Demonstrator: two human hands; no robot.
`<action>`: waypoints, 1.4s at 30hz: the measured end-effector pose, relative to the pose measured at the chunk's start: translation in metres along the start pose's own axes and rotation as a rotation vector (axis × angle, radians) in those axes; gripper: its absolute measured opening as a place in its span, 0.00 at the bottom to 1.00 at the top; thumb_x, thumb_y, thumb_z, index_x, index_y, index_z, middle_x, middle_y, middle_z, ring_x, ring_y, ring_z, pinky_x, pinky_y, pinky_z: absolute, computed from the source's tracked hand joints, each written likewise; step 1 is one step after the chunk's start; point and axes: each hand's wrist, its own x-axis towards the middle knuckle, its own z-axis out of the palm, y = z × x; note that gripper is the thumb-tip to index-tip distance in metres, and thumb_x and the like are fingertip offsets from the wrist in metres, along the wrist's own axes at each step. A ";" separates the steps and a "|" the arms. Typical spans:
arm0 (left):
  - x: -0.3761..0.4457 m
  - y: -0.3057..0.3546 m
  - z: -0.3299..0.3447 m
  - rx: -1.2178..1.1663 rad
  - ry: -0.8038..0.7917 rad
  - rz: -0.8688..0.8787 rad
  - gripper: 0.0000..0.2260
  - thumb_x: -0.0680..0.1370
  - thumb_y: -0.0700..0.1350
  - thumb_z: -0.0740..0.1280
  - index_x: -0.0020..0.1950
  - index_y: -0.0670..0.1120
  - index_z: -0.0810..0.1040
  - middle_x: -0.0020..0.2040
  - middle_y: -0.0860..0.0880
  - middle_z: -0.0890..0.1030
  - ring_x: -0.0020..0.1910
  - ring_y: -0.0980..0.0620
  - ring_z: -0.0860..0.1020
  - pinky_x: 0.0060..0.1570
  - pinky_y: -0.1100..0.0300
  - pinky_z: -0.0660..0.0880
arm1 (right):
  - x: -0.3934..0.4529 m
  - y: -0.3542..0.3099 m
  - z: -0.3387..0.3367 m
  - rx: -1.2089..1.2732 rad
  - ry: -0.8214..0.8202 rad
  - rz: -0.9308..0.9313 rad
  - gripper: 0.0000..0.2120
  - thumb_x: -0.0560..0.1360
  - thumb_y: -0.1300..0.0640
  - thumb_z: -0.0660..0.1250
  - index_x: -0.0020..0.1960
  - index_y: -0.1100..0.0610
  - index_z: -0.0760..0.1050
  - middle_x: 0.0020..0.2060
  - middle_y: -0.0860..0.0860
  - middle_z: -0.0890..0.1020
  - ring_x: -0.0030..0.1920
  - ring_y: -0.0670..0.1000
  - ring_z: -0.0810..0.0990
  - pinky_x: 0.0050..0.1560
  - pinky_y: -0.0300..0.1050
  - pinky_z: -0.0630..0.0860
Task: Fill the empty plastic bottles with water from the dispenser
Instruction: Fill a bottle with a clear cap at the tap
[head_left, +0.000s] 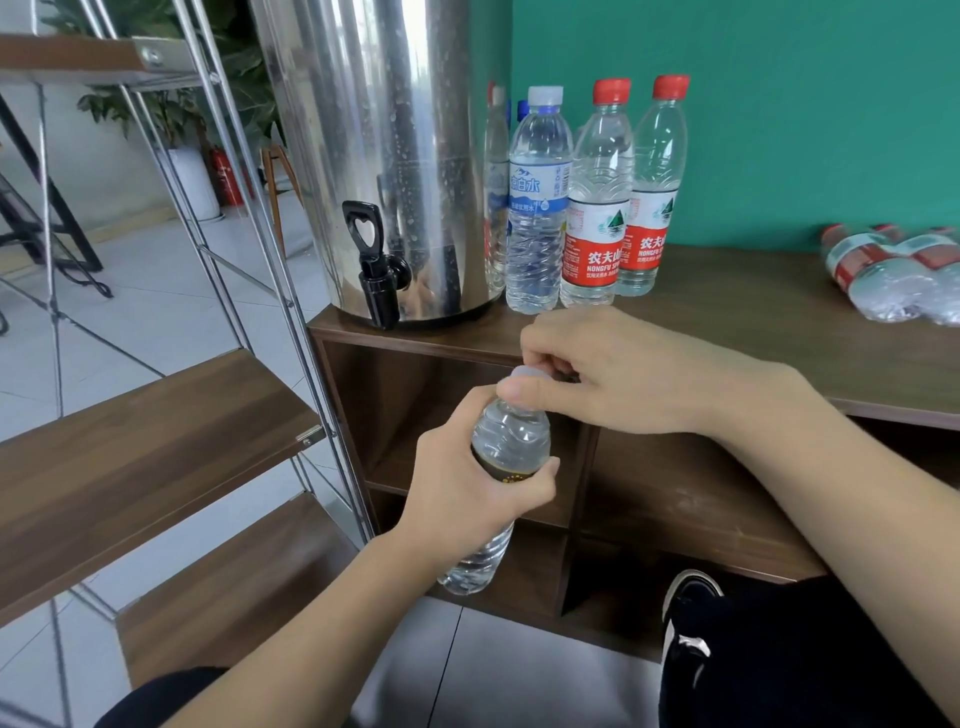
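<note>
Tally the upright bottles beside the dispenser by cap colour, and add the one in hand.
Red cap: 2, plus a third partly hidden
White cap: 1
Blue cap: 1, mostly hidden
Held bottle, white cap: 1
Total: 6

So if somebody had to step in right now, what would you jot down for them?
Left hand grips a clear bottle by its middle, in front of the cabinet.
Right hand pinches its white cap; screwing on or off, cannot tell.
Dispenser stands on the cabinet top, tap untouched.
Four or so capped bottles stand beside it; whether filled is unclear.
A wrapped pack lies at the right.
Left: finish the cap, carry on filling.
</note>
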 end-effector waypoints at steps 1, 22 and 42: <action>0.000 0.001 0.002 0.015 0.020 0.011 0.24 0.70 0.40 0.82 0.63 0.49 0.78 0.46 0.54 0.85 0.46 0.52 0.85 0.49 0.62 0.79 | 0.000 -0.001 0.002 -0.004 0.016 0.007 0.24 0.78 0.34 0.57 0.37 0.54 0.67 0.34 0.48 0.72 0.36 0.48 0.69 0.38 0.46 0.68; 0.023 0.014 0.059 -0.086 -0.015 -0.218 0.24 0.67 0.46 0.84 0.58 0.56 0.79 0.51 0.59 0.86 0.52 0.59 0.84 0.57 0.58 0.82 | -0.029 0.037 -0.049 0.186 0.353 0.193 0.27 0.77 0.36 0.67 0.31 0.54 0.67 0.27 0.46 0.66 0.31 0.46 0.64 0.33 0.39 0.61; 0.174 0.074 0.147 -0.032 0.145 -0.041 0.24 0.70 0.46 0.82 0.58 0.57 0.72 0.48 0.61 0.80 0.42 0.76 0.77 0.39 0.79 0.70 | -0.138 0.166 -0.014 -0.068 0.227 0.630 0.24 0.77 0.32 0.61 0.63 0.47 0.77 0.62 0.43 0.77 0.62 0.48 0.74 0.67 0.53 0.70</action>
